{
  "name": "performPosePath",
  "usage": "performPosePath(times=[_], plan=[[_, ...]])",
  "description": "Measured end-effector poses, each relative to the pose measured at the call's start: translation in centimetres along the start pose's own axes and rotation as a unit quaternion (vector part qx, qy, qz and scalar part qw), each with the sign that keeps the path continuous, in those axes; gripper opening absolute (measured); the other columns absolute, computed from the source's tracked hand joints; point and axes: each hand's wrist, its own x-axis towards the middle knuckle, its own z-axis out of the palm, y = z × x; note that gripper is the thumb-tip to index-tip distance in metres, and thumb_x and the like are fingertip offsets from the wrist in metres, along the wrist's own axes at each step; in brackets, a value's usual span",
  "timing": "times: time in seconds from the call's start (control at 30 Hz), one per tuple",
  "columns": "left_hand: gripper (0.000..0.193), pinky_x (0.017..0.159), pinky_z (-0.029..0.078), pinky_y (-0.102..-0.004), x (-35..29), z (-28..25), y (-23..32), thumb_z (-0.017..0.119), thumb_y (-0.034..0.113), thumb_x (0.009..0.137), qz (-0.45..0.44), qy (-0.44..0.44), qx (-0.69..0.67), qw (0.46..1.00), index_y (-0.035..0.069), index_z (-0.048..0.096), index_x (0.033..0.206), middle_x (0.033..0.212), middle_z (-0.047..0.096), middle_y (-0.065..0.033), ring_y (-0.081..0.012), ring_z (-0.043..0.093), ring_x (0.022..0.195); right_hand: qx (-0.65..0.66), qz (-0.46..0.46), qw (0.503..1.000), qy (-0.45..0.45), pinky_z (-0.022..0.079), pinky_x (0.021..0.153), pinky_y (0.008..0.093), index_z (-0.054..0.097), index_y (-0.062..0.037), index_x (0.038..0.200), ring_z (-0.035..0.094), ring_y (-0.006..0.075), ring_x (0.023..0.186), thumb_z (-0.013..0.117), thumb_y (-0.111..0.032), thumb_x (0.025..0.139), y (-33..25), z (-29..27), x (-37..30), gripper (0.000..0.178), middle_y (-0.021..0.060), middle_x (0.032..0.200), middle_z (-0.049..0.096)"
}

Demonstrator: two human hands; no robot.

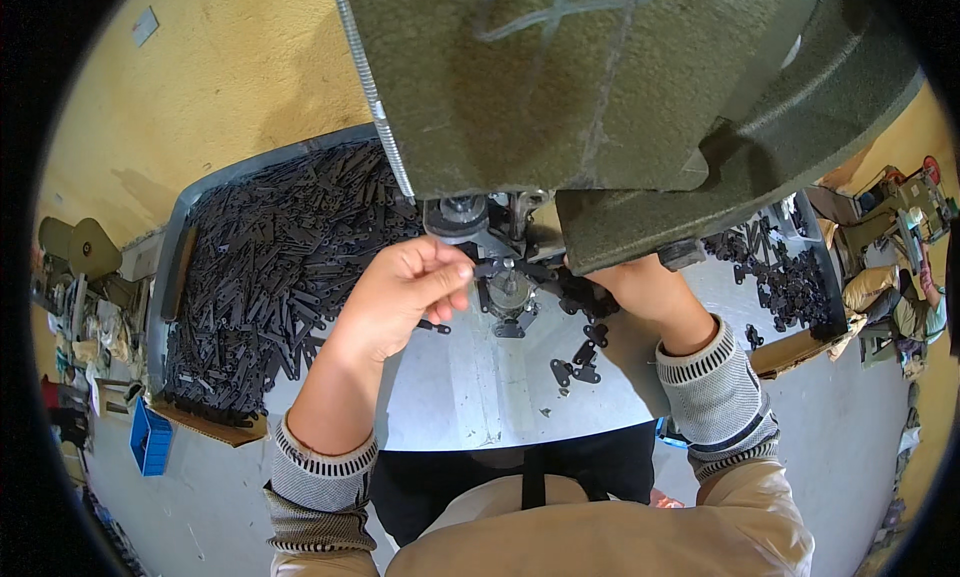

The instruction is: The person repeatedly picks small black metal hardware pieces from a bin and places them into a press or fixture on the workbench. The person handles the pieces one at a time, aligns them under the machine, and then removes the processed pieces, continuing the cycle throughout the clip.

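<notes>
My left hand (415, 285) is closed in a pinch at the machine's working point, its fingertips at one end of a small black flat metal link (492, 268). The link lies over a round metal post (511, 290) under the machine's spindle (460, 217). On the other side, my right hand (632, 283) reaches in under the green machine head (640, 87). Its fingers are mostly hidden by the casting, near a dark heap of small black pieces (588, 297). Several loose black pieces (580, 365) lie on the metal tabletop (455, 397) in front of it.
A large pile of black flat links (290, 257) fills the table's left side, edged by a raised rim (165, 267). More black pieces (780, 272) lie at the right. A blue crate (150, 442) stands on the floor at left. Another person (915, 312) sits at far right.
</notes>
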Motion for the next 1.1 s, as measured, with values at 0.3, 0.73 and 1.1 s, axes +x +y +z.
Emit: performPosePath(times=[0.3,0.73,1.1], plan=[[0.008,0.058,0.037,-0.0189,0.1,-1.2,0.2,0.057,0.006,0.084,0.121,0.078,-0.133,0.981,0.005,0.06,0.091,0.07,0.056,0.0014,-0.0056,0.05,0.061,-0.147,-0.037,0.988,0.002,0.05,0.061,0.0349,0.065,-0.003,0.095,0.065,0.028,0.066,0.065,-0.032,0.087,0.0,3.5,-0.3,0.03,0.0165,0.078,0.066],[0.011,0.057,0.038,-0.0214,0.2,-0.9,0.3,0.055,0.001,0.08,0.083,0.075,0.014,0.994,0.001,0.058,0.091,0.07,0.058,-0.0017,-0.0081,0.051,0.063,-0.116,0.007,0.992,0.045,0.05,0.073,0.033,0.065,-0.0016,0.096,0.066,0.0238,0.083,0.063,-0.031,0.088,0.8,3.6,-0.4,0.03,0.0159,0.095,0.067],[0.01,0.061,0.045,-0.0243,-1.4,-4.6,0.9,0.07,-0.001,0.076,0.023,-0.033,0.358,0.933,-0.001,0.063,0.083,0.069,0.059,-0.0039,-0.0078,0.054,0.067,0.298,0.22,0.929,-0.008,0.024,0.043,0.0206,0.066,-0.0024,0.085,0.039,0.0071,0.047,0.052,-0.014,0.093,-1.1,2.0,0.0,0.02,0.0032,0.061,0.056]])
